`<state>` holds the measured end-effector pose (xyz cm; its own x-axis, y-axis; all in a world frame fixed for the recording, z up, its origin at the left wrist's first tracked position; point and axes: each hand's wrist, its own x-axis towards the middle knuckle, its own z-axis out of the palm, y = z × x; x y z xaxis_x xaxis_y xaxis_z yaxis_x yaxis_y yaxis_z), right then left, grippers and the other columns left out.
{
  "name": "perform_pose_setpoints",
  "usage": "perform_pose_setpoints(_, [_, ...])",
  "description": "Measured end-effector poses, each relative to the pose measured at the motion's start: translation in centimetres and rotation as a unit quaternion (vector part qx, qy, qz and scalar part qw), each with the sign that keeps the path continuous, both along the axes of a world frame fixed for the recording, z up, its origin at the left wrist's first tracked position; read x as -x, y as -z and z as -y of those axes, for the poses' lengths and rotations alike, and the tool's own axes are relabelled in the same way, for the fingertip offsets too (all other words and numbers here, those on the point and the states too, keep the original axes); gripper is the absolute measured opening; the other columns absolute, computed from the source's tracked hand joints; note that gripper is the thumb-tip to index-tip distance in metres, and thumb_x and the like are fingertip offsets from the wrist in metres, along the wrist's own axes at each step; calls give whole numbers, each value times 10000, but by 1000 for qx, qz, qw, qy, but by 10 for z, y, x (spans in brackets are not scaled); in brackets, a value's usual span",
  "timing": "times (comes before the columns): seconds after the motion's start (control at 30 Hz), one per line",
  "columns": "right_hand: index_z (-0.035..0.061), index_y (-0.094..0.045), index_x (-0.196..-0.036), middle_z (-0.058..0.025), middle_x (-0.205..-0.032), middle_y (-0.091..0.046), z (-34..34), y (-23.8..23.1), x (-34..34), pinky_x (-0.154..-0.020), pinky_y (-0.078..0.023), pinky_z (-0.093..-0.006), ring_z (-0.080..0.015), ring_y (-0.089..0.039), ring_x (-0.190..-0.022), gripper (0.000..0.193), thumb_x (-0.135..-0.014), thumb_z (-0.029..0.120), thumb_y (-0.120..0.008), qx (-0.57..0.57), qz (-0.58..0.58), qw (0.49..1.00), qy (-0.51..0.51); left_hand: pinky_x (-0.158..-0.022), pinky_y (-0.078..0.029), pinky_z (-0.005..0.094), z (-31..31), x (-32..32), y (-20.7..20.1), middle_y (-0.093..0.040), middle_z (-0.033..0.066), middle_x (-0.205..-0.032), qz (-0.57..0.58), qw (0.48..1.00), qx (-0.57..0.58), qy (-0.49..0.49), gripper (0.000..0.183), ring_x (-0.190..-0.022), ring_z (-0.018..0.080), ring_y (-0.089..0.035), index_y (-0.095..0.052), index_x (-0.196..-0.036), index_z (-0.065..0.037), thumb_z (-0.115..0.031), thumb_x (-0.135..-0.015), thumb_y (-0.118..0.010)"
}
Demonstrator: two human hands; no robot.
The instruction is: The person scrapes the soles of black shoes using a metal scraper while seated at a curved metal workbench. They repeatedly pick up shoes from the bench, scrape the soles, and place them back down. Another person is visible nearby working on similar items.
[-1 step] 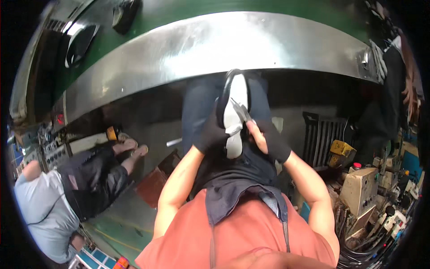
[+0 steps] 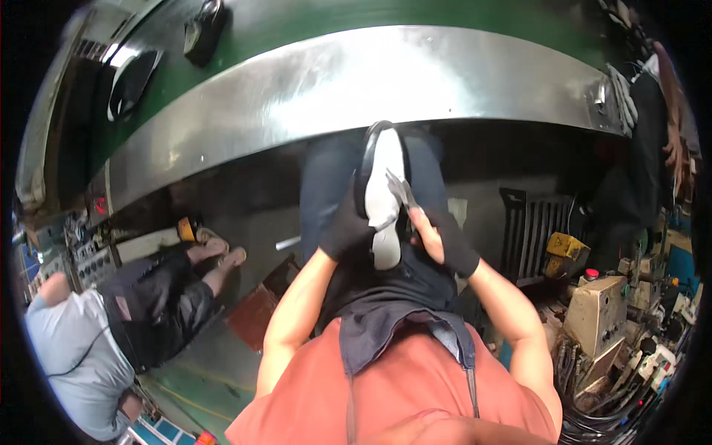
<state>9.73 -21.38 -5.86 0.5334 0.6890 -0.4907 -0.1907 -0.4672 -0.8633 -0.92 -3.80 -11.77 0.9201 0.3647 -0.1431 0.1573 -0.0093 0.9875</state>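
A black shoe (image 2: 360, 194) rests over my lap with its white underside (image 2: 383, 182) facing up and its toe toward the bench. My left hand (image 2: 345, 228), in a dark fingerless glove, is wrapped round the shoe's left side. A grey metal pair of pliers (image 2: 401, 190) is gripped in my right hand (image 2: 437, 239), also gloved, with bare thumb and fingers showing. The jaws lie over the right side of the white underside; whether they pinch anything cannot be made out. Below them a pale grey heel end (image 2: 386, 248) shows.
A shiny metal bench edge (image 2: 356, 81) runs across in front of my knees. Beyond it, dark shoes (image 2: 202, 35) lie on a green surface. A co-worker (image 2: 89, 334) sits at the left. At the right stand a machine box (image 2: 595, 315), cables and a yellow block (image 2: 566, 254).
The shoe has shifted slightly left and toward me. The pliers sit a touch farther right against it. Both hands keep their grip.
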Motion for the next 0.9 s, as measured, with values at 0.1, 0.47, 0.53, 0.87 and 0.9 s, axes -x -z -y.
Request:
perform_pose_setpoints(0.1, [52, -589, -797, -41, -657, -578, 30, 28, 24, -565, -465, -288, -129, -566, -599, 453, -1003, 423, -431, -45, -134, 976, 165, -977, -434, 359, 3, 7, -5, -550, 110, -1241, -86, 995, 31, -36, 753, -1142, 220, -538, -391, -1347, -29, -165, -728, -798])
perform_pose_setpoints(0.47, [10, -605, -895, -120, -719, -642, 31, 51, 14, -591, -517, -305, -207, -628, -587, 614, -976, 558, -340, -29, -224, 949, 222, -938, -427, 325, -75, -297, -148, -597, 110, -1197, 102, 974, 168, 110, 461, -1080, 183, -569, -496, -1336, -72, -308, -944, -553])
perform_pose_setpoints(0.53, [21, -579, -1141, -110, -846, -646, 39, 71, 14, -607, -523, -277, -187, -645, -627, 627, -968, 580, -353, -54, -243, 955, 164, -911, -452, 339, -71, -336, -139, -624, 98, -1156, 139, 982, 65, 106, 415, -1053, 187, -583, -543, -1300, -107, -315, -941, -561])
perform_pose_setpoints(0.87, [19, -627, -796, -115, -666, -643, 39, 67, 13, -598, -499, -313, -200, -623, -606, 679, -989, 562, -270, -24, -232, 953, 193, -871, -496, 301, -146, -195, -56, -668, 107, -1072, 31, 973, -167, 156, 357, -959, 162, -615, -631, -1135, -12, -269, -891, -670])
perform_pose_setpoints(0.9, [19, -625, -792, -114, -662, -642, 41, 72, 13, -591, -495, -315, -199, -623, -604, 677, -991, 559, -268, -28, -225, 958, 176, -858, -491, 296, -182, -174, -52, -659, 88, -1062, 33, 986, -145, 75, 333, -957, 156, -612, -620, -1143, -14, -232, -895, -661])
